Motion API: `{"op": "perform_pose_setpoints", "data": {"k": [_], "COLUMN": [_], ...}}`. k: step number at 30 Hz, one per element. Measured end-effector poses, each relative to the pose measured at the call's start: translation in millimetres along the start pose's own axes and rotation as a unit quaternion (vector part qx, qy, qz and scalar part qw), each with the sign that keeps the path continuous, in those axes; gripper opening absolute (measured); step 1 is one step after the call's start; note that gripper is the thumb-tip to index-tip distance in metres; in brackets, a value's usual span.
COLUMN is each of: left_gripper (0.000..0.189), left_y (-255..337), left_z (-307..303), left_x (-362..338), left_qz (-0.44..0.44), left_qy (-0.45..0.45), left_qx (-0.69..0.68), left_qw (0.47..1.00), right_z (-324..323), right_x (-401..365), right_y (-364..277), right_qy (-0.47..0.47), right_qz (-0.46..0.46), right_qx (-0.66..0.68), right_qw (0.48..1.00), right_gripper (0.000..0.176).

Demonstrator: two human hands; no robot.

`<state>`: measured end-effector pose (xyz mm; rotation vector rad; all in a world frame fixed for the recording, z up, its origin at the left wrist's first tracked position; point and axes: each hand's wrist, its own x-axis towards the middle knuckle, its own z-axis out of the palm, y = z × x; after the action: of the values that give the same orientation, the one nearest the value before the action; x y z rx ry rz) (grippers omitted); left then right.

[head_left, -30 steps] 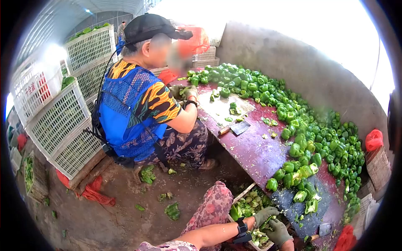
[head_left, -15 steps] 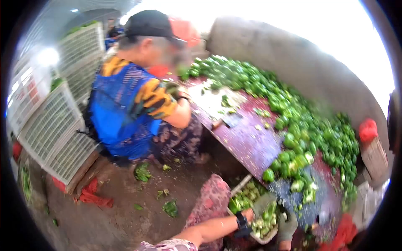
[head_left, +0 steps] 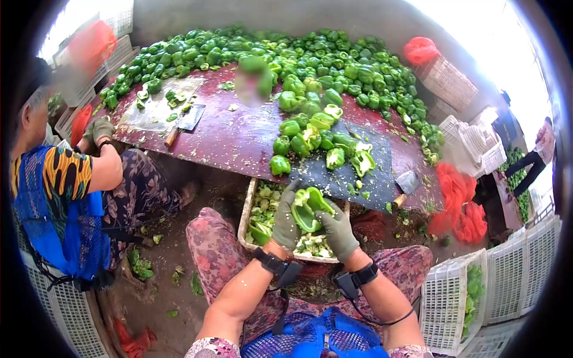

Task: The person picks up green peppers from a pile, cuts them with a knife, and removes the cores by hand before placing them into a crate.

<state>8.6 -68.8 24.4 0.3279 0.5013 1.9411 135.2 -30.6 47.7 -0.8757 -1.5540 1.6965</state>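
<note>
A green bell pepper, cut open with its hollow inside showing, is held between my two gloved hands. My left hand grips its left side and my right hand closes on its right side. Below them is a white basket with pale pepper cores and green scraps inside. Just beyond, whole and cut peppers lie on a dark mat. A cleaver with a wooden handle rests at the mat's right.
Many green peppers are heaped along the back of the red table. A second cleaver lies left. A person sits at the left. Red netting and white crates are on the right.
My view has swung from the left-hand person to the table in front of me. Both my hands now show centrally, raised over the basket with the opened bell pepper.
</note>
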Motion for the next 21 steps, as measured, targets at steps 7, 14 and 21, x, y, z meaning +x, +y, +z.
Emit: {"op": "perform_pose_setpoints", "data": {"k": [7, 14, 21], "left_gripper": [0.073, 0.087, 0.085], "left_y": [-22.5, -42.0, -45.6], "left_z": [-20.4, -33.2, -16.5], "left_x": [8.8, 14.0, 9.2], "left_qz": [-0.094, -0.096, -0.126], "left_qy": [0.110, 0.132, 0.122], "left_qx": [-0.038, 0.059, 0.121], "left_qw": [0.989, 0.985, 0.977], "right_z": [-14.1, -62.8, -92.1], "right_x": [-13.0, -17.6, -46.3], "right_y": [-15.8, -34.8, -24.9], "right_qy": [0.078, 0.208, 0.112], "right_qz": [-0.380, -0.360, -0.328], "right_qx": [-0.673, -0.567, -0.615], "right_qw": [0.630, 0.711, 0.708], "right_gripper": [0.050, 0.075, 0.045]}}
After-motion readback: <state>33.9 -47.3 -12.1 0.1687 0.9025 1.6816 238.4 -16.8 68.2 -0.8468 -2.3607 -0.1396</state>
